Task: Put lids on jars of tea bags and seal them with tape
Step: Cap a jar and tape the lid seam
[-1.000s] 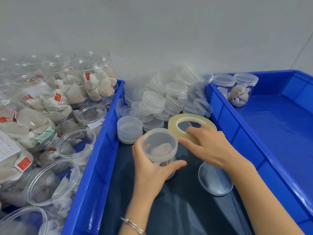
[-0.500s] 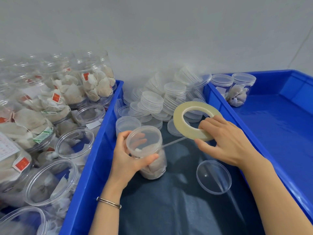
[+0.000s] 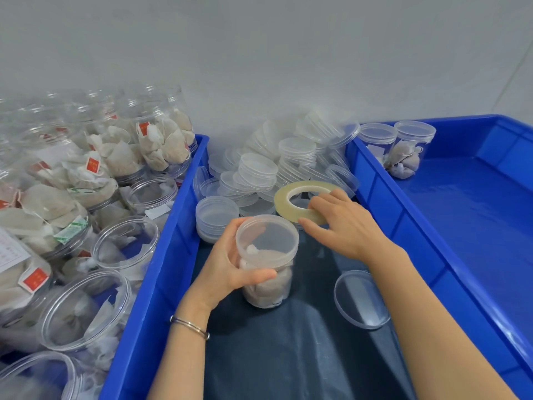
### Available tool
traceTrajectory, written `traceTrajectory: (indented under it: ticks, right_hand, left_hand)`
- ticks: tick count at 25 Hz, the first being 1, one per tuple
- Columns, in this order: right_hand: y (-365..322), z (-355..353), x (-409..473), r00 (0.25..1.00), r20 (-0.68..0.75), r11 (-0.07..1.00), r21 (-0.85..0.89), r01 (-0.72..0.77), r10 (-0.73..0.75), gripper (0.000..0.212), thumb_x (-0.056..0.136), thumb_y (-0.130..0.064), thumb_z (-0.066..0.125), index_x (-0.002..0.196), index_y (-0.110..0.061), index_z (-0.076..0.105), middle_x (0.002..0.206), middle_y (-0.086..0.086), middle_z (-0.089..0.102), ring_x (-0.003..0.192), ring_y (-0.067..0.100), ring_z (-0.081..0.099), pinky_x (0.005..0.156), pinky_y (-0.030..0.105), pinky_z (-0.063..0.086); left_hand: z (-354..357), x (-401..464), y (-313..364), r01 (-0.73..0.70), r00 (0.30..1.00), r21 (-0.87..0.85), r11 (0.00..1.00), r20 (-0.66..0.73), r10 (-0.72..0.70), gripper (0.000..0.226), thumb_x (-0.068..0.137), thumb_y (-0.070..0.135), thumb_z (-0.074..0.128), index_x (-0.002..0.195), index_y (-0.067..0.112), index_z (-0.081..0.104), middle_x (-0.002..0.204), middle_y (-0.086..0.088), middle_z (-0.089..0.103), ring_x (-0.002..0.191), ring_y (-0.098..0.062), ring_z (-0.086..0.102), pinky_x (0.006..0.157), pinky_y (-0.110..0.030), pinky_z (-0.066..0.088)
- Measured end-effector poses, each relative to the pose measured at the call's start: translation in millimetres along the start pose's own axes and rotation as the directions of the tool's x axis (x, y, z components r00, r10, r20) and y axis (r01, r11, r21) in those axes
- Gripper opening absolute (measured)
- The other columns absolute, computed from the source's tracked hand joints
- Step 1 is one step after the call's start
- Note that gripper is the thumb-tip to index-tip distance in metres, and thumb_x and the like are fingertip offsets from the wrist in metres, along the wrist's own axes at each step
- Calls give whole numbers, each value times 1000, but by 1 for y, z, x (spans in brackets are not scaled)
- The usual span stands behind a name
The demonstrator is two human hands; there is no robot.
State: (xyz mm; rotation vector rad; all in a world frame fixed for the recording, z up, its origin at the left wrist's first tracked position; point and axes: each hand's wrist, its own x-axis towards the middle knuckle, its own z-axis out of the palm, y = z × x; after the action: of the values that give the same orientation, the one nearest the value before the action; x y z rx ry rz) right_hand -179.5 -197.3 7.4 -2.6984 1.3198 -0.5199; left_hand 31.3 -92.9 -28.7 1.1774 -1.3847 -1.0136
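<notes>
Head view, lower middle of frame: big blue bin [image 3: 161, 284] with a dark floor, flanked by a second blue bin [image 3: 467, 226] at right. Left side: heap of open jars [image 3: 86, 226] of tea bags, still waiting for lids. Upper middle: pile of spare lids [image 3: 259, 171]. Upper right: two lidded jars [image 3: 403, 145], seemingly finished. Centre: jar [image 3: 266, 264] with lid already on, tape not visibly applied. Left hand [image 3: 230, 267], grip curled round that jar's side. Right hand [image 3: 343, 226], grip pinching the tape roll [image 3: 302, 202] just behind the jar. One loose lid [image 3: 362, 298] lower right. Judged early: sealing of this jar next, many jars left.
</notes>
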Motion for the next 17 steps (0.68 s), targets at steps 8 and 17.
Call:
traceTrajectory:
  ticks: [8,17]
  right_hand:
    - [5,3,7,998,2,993,105,-60,60,32,94,-49,40,91,-19,50,94,-7,52,91,12,35,71,33,36]
    - [-17,3,3,998,2,997,-35,-62,62,32,93,-48,30,88,-19,42,91,-8,43,93,11,29,75,35,28]
  left_hand:
    - [-20,29,16,126,987,99,987,91,-135,92,72,4,78,145,35,32,129,21,56,123,6,50,92,-11,45]
    - [31,34,57,363,932,624,692,-253,-260,113,60,80,63,148,24,21,138,1,24,129,-16,27,99,-31,34]
